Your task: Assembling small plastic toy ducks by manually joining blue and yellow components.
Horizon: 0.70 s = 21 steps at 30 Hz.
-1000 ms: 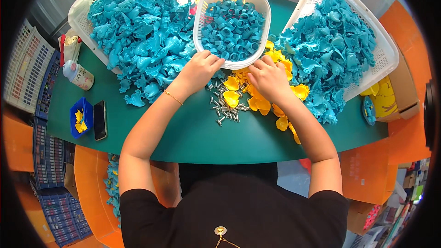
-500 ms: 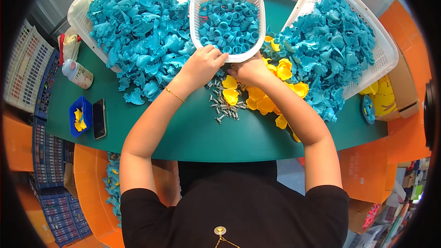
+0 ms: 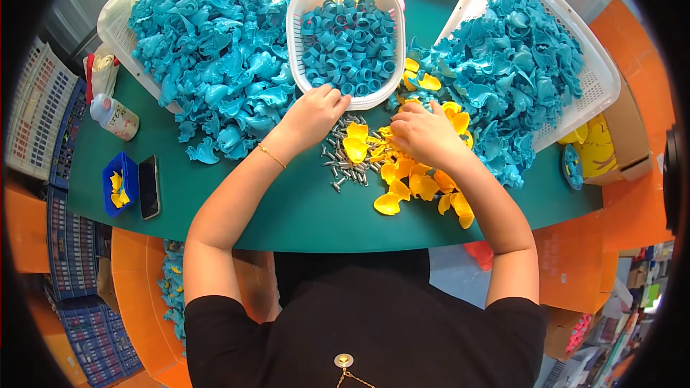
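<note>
Resting at the near rim of a white slotted plastic basket (image 3: 300, 43) of teal plastic rings (image 3: 348, 43), the left hand (image 3: 316, 111) has its fingers curled, though I cannot tell what they pinch. The right hand (image 3: 424, 133) lies fingers bent on the heap of yellow petal-shaped plastic pieces (image 3: 402, 176). Between both hands, small silver metal screws (image 3: 345, 165) lie scattered on the green tabletop (image 3: 287, 205). Heaps of teal plastic shells (image 3: 208, 65) flank the basket.
</note>
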Each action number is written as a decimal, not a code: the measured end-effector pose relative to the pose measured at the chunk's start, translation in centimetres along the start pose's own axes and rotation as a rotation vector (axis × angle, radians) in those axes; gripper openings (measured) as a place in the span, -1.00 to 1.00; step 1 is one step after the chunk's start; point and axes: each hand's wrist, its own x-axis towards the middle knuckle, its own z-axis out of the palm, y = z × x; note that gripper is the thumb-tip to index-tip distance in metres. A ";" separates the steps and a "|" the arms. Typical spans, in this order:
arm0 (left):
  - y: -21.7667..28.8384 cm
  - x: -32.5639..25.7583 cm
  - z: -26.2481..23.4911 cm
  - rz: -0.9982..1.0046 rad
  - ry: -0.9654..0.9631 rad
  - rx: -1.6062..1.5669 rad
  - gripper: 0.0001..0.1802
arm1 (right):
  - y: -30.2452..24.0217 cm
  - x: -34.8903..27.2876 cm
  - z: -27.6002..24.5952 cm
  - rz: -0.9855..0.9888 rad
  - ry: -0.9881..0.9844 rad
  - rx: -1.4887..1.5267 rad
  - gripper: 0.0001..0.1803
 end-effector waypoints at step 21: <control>1.3 -1.5 -1.4 -0.158 0.141 -0.150 -0.61 | -3.0 -6.8 -0.3 -0.101 0.496 0.369 -0.77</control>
